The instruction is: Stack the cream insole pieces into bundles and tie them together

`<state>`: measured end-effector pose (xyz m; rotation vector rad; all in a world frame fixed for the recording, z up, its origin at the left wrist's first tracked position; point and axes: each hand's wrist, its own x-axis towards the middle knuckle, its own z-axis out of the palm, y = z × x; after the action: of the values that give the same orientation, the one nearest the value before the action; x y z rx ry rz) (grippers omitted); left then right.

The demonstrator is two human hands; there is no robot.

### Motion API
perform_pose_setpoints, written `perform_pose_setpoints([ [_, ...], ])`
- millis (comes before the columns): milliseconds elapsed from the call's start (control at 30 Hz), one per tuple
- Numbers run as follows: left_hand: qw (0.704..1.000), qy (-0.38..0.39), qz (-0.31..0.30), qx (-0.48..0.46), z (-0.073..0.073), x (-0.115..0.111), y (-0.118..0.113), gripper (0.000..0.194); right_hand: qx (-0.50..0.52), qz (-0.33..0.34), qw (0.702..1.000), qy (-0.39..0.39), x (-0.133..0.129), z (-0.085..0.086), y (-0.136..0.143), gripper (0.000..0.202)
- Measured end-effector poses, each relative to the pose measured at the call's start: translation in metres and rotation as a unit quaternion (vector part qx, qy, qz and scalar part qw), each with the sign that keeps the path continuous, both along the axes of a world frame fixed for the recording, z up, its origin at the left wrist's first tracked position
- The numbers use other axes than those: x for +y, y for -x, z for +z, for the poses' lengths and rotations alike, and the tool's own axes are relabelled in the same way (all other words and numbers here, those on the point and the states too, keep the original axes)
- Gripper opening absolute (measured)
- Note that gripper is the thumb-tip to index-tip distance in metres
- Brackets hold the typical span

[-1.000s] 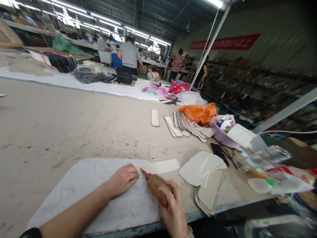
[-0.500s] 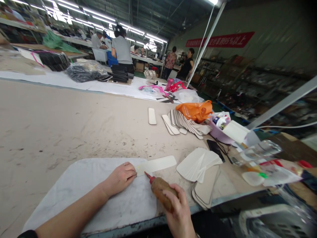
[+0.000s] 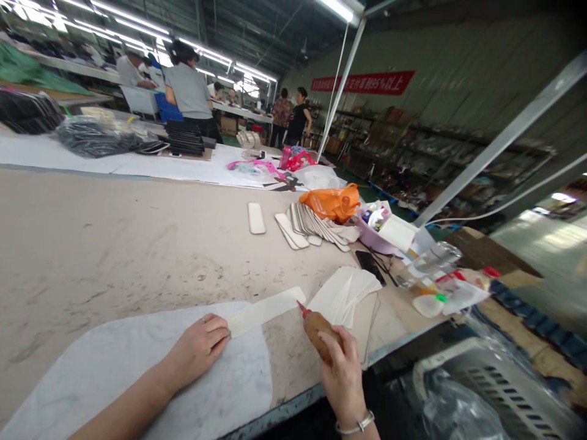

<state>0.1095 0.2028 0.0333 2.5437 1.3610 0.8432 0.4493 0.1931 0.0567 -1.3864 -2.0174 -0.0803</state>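
Both forearms are bare, with no sleeve showing on either up to the near edge of view. The left hand wears no ring or glove that I can make out. The right hand is ungloved too, and round its wrist sits a thin silver bracelet, a narrow metal band, slightly loose.

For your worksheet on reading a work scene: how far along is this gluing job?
Done, it seems: a fanned row of finished-looking strips lies farther up the table. In hand: the left hand pins one cream strip on the white cloth, while the right hand holds a brown glue bottle, nozzle at the strip's far end. Left: a stack of uncoated-looking pieces beside the bottle.
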Motion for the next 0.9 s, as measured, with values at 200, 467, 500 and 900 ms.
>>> perform_pose_setpoints([
  [200, 1.0, -0.014, 0.0, -0.001, -0.003, 0.0, -0.001, 0.017, 0.063, 0.069, 0.996, -0.007, -0.01, -0.002, 0.024, 0.052],
  [467, 1.0, -0.029, -0.001, -0.005, -0.003, 0.0, -0.001, 0.017, 0.046, 0.175, 0.983, 0.019, -0.015, 0.006, 0.057, 0.054],
  [500, 1.0, -0.029, -0.003, -0.004, -0.003, 0.0, -0.001, 0.017, 0.04, 0.157, 0.987, 0.016, -0.013, 0.006, 0.052, 0.055],
  [900, 0.999, -0.042, -0.006, -0.013, -0.005, 0.003, -0.002, 0.015, 0.085, -0.008, 0.996, -0.017, 0.02, -0.001, 0.006, 0.052],
])
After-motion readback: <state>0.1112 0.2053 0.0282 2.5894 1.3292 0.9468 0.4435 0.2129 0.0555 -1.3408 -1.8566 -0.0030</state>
